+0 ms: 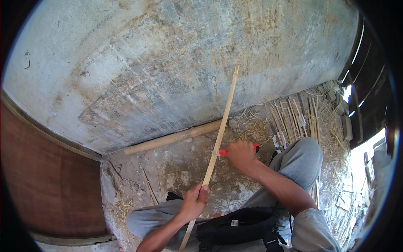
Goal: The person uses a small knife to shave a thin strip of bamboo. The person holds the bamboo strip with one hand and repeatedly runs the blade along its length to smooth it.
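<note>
A large weathered wall fills the far part of the scene, with a brown panel at the left. The dusty floor is seen below it, strewn with straw and shavings. A thick bamboo pole lies along the foot of the wall. At the far right, a pile of split strips is stacked among the straw, so some splitting appears already done.

A long thin bamboo strip is held upright and tilted, its top against the wall, its lower end passing between the knees. It is clasped near the bottom by the left hand, closed firmly around it. The right hand is closed on a red-handled knife, whose blade is set against the strip about midway. The strip above the blade looks unworked, so most of the cut is judged to remain.
</note>
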Motion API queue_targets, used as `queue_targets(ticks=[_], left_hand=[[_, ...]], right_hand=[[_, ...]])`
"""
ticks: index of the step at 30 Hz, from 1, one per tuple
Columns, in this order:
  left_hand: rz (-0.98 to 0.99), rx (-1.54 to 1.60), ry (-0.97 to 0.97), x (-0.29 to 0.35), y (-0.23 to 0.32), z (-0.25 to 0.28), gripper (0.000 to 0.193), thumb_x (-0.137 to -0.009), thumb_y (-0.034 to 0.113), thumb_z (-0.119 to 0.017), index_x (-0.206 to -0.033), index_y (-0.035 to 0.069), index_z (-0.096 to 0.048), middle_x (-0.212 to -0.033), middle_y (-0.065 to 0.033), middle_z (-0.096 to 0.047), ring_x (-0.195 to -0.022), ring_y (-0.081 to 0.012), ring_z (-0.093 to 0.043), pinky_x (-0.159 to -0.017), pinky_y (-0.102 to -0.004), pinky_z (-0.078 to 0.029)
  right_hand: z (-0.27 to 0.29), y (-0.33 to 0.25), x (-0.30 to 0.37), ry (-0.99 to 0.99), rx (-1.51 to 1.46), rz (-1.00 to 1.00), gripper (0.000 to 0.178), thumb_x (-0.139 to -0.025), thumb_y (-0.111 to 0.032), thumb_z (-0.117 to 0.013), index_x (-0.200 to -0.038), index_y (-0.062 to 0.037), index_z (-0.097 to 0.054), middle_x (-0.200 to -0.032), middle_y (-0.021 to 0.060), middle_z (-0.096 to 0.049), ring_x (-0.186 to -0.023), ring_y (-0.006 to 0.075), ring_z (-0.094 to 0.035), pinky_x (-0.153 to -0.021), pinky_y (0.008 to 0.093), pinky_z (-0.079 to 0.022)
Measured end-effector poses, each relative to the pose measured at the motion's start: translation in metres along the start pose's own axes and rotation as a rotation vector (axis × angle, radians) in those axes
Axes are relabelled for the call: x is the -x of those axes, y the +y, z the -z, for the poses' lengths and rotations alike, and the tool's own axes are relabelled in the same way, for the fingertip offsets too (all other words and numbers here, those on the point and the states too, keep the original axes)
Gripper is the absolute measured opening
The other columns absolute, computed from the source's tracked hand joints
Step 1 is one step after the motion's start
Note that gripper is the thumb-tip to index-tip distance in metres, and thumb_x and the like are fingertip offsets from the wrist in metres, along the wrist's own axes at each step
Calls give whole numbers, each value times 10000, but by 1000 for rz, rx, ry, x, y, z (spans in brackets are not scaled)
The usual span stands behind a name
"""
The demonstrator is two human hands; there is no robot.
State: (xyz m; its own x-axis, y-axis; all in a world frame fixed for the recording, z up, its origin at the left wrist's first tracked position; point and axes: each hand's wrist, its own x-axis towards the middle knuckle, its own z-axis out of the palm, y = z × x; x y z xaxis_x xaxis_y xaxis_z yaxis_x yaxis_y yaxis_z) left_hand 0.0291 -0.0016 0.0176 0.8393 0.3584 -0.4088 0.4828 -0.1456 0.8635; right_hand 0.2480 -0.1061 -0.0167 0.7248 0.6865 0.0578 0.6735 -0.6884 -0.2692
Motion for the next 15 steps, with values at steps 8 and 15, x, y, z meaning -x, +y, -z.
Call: queue_targets(ticks=[8, 15], left_hand=[[-67, -23, -39, 11, -15, -9, 266, -1031, 252, -455, -924, 30, -555, -590, -10, -492, -529, -82, -475, -499, -279, -386], [18, -54, -43, 23, -14, -1, 250, -1030, 234, -455, -936, 27, -559, -588, -14, -490, -535, -85, -483, -502, -269, -388]], right_hand=[[19, 42, -29, 120, 4, -176, 186, -817, -157, -563, -779, -57, -715, -795, 178, -692, -773, 345, -702, -657, 462, -545], [-3, 41, -30, 27, 63, -167, 206, -838, -170, -554, -801, -40, -709, -847, 190, -691, -782, 367, -697, -682, 488, -545]])
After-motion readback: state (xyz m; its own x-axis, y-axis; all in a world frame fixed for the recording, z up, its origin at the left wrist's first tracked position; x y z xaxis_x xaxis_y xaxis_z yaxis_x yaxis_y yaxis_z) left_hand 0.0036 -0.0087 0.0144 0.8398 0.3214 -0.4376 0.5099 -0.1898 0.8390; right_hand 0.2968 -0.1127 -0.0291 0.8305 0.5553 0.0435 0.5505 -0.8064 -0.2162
